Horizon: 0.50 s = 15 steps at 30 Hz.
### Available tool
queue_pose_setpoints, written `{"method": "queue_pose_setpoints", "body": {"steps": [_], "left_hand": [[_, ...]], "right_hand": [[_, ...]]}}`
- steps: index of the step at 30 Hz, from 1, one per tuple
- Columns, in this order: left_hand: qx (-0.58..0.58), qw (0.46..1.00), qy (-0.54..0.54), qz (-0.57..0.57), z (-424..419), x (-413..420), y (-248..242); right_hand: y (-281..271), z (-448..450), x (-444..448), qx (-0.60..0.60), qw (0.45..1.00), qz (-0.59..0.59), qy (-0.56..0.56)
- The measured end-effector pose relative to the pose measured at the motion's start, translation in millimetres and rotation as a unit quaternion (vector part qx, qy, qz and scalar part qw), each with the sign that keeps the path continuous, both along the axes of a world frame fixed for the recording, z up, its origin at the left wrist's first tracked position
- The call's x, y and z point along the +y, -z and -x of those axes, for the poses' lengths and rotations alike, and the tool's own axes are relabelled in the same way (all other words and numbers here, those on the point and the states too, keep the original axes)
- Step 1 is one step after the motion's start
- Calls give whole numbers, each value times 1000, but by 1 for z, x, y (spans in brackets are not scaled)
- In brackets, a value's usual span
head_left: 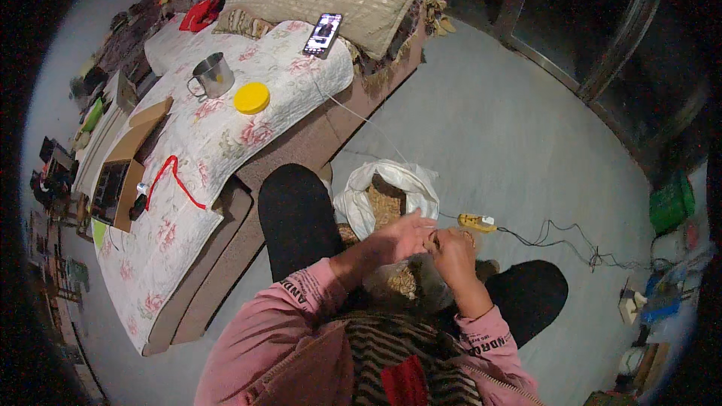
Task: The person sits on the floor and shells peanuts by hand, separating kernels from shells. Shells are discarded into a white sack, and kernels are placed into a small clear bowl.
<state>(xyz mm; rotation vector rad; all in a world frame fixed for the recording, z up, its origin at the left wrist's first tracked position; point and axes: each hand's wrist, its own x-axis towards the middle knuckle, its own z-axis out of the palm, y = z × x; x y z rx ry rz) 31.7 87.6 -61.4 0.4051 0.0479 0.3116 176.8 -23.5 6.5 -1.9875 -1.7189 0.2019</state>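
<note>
My left hand reaches across the front edge of a white woven sack, its fingers stretched out. Beside it, my right hand is curled, with its fingertips meeting the left hand. Whether anything small sits between them is hidden by the fingers. The sack stands with its rim rolled down and holds a heap of tan pieces that look like unshelled peanuts. Below my wrists, between my knees, more pale pieces lie in what seems a clear container or bag, partly covered by my arms.
At the left, a sofa with a floral quilt bears a metal mug, a yellow lid, a lit phone on a cable, a red strap and an open cardboard box. A yellow power strip with cords lies on the floor.
</note>
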Motion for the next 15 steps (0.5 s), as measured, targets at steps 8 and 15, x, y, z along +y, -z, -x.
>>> {"method": "queue_pose_setpoints", "body": {"steps": [8, 15], "left_hand": [[157, 978, 87, -102, -9, 20, 87], [324, 877, -69, -348, -11, -19, 21]], "right_hand": [[49, -15, -5, 464, 879, 24, 106], [69, -11, -20, 577, 806, 17, 132]]}}
